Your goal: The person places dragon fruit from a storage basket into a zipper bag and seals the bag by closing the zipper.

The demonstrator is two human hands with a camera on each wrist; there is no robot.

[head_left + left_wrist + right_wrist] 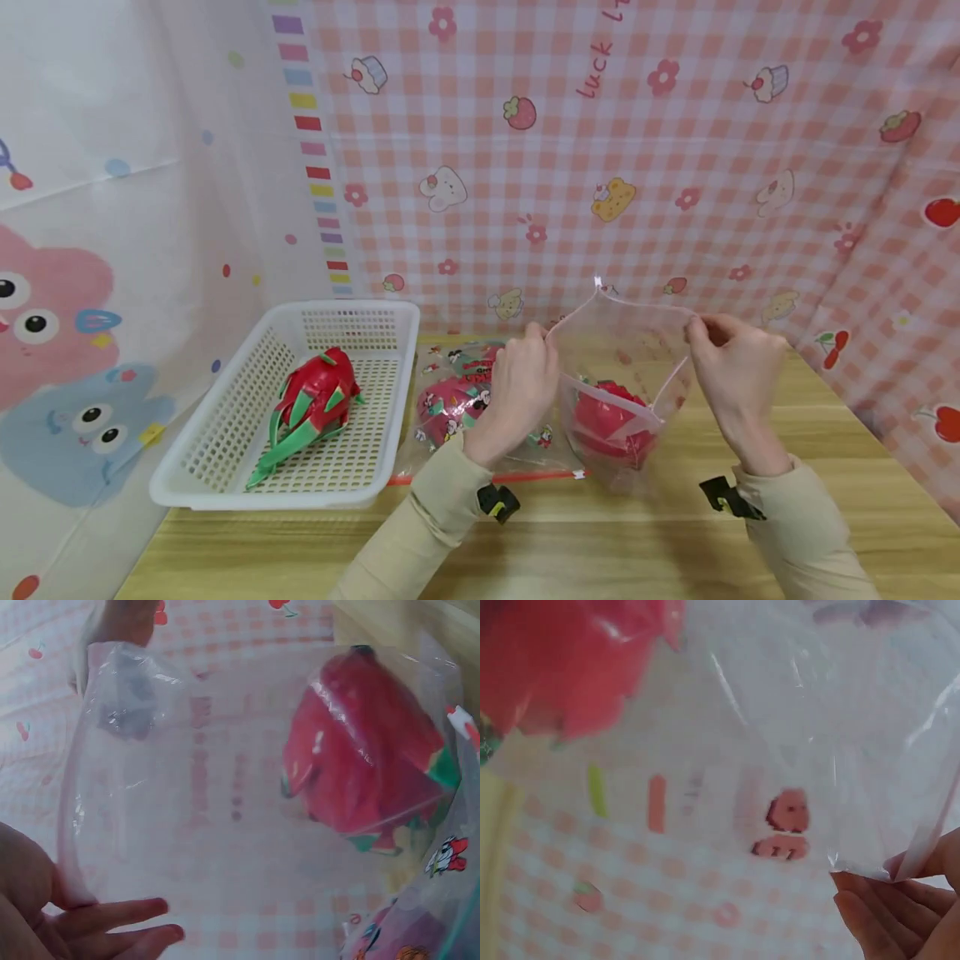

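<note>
Both hands hold a clear zip bag (626, 342) by its pink-edged mouth, which gapes wide. My left hand (521, 387) grips the left side of the rim. Across from it, my right hand (735, 367) pinches the right rim between thumb and fingers, as the right wrist view shows with the hand (900, 907) at the film's edge. At the bottom of the bag lies a red dragon fruit (611, 417) with green-tipped scales; in the left wrist view the dragon fruit (367, 742) shows through the film.
A white basket (168, 479) on the left holds another dragon fruit (318, 396). Between basket and hands, a printed zip bag (408, 450) with a red slider strip lies flat, with a pinkish-red fruit inside. A checked cloth (480, 233) hangs behind the wooden table (300, 550).
</note>
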